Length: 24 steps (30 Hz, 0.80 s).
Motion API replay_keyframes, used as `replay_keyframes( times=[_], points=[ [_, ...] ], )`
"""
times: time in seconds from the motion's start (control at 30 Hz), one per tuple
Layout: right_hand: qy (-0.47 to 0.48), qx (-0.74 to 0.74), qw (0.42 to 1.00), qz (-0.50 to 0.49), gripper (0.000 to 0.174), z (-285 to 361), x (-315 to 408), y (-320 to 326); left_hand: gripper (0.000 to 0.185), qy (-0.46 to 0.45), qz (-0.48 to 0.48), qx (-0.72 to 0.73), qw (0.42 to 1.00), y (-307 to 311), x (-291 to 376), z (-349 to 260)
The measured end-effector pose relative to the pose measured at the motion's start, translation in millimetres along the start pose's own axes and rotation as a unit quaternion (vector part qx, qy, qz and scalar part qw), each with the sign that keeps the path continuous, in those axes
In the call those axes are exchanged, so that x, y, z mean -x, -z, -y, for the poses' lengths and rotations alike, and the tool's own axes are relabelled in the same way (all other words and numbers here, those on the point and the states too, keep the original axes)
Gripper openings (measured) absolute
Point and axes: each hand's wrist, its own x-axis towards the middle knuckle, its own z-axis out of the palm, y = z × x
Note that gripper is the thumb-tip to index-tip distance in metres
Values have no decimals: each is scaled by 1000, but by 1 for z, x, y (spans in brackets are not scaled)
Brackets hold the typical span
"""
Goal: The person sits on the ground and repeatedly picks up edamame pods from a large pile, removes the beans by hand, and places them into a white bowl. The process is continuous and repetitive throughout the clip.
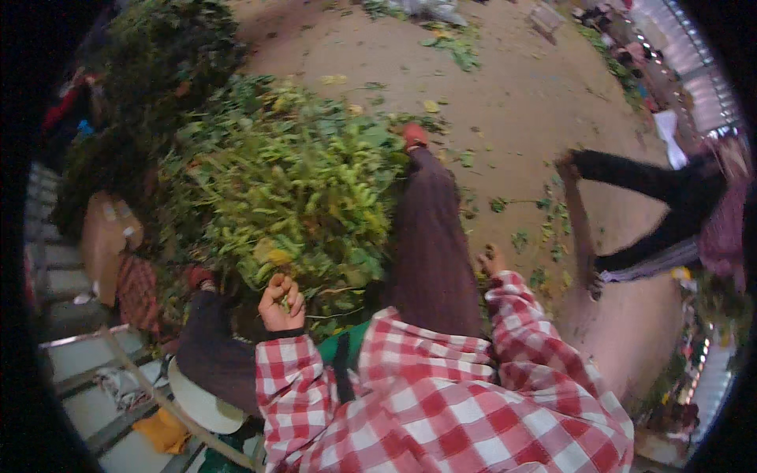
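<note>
A large heap of green pods and leafy stalks lies on the floor before me, between my legs. My left hand is raised over the near edge of the heap, its fingers curled around what seems to be a small green pod. Just beyond those fingers are yellow leaves. My right hand is out to the right, beyond my right thigh and over the floor. Its fingers look bent, and whether they hold anything is too blurred to tell.
Another person stands on the right, an arm reaching over the floor. A darker plant pile rises at the upper left. At the left are a cardboard box, an orange cloth and a curved pole. Leaves litter the concrete floor.
</note>
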Motion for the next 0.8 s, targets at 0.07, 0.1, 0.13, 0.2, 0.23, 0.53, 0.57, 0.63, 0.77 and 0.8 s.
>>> replay_keyframes(
  times=[0.07,0.1,0.13,0.2,0.23,0.53,0.57,0.63,0.77,0.8],
  points=[
    [-145,-176,968,109,38,93,3,4,17,-86,-6,16,996,-12,23,-26],
    [-120,-332,930,104,27,90,-18,19,15,-102,15,30,994,-25,24,-35],
    [-115,-431,886,124,24,113,-21,23,13,-139,22,36,989,-37,39,-54],
    [-62,-530,840,98,23,192,-7,54,9,-218,33,31,975,-62,69,-94],
    [-12,-535,842,63,25,238,4,55,10,-256,74,20,964,-58,91,-118],
    [319,-206,886,266,20,411,82,-75,14,-473,-359,-274,757,157,223,-226],
    [356,-181,880,257,26,403,70,-101,18,-453,-413,-376,695,198,223,-221],
    [337,-60,919,199,31,420,83,-122,27,-398,-508,-588,488,252,227,-200],
    [364,-16,925,112,32,432,86,-155,29,-412,-546,-335,648,279,242,-188],
    [369,-3,924,97,32,432,82,-159,28,-400,-575,-315,640,277,239,-188]
  ],
)
